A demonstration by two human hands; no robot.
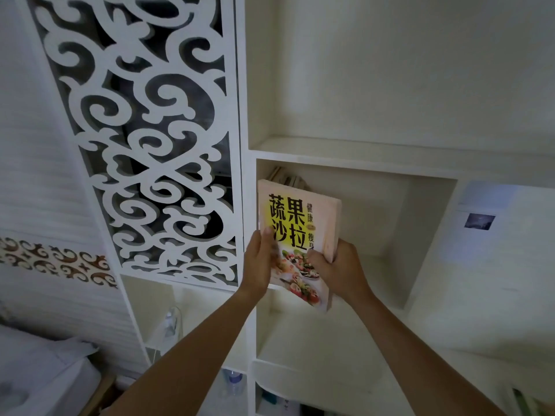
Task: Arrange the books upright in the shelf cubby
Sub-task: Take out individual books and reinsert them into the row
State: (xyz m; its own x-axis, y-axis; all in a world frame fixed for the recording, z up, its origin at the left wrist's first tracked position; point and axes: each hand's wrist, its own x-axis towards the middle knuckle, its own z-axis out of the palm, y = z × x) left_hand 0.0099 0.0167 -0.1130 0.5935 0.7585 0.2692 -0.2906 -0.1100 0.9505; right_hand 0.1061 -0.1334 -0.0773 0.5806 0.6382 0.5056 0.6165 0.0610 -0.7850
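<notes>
**Both hands hold a cookbook at the mouth of the cubby**

Nearest, two bare forearms reach up and forward from the bottom of the view. The left hand [260, 259] lies along the left edge of the book [297, 235], its thumb over the front cover and its fingers hidden behind. The right hand [341, 270] grips the book's lower right edge, thumb on the cover near the food photograph, fingers curled round the page side. The book sits between the two hands, front cover facing the person, standing nearly upright with its top tipped slightly left, yellow title panel above and salad pictures below.

It is at the left side of the white cubby [420, 235], close to the left wall; whether its bottom edge touches the cubby floor cannot be told, as it overlaps the front lip. Behind its top, deeper in the same cubby, the tops of other books [286, 177] lean against the left wall. To the left of the shelf stands a white carved scrollwork panel [144, 139].
</notes>
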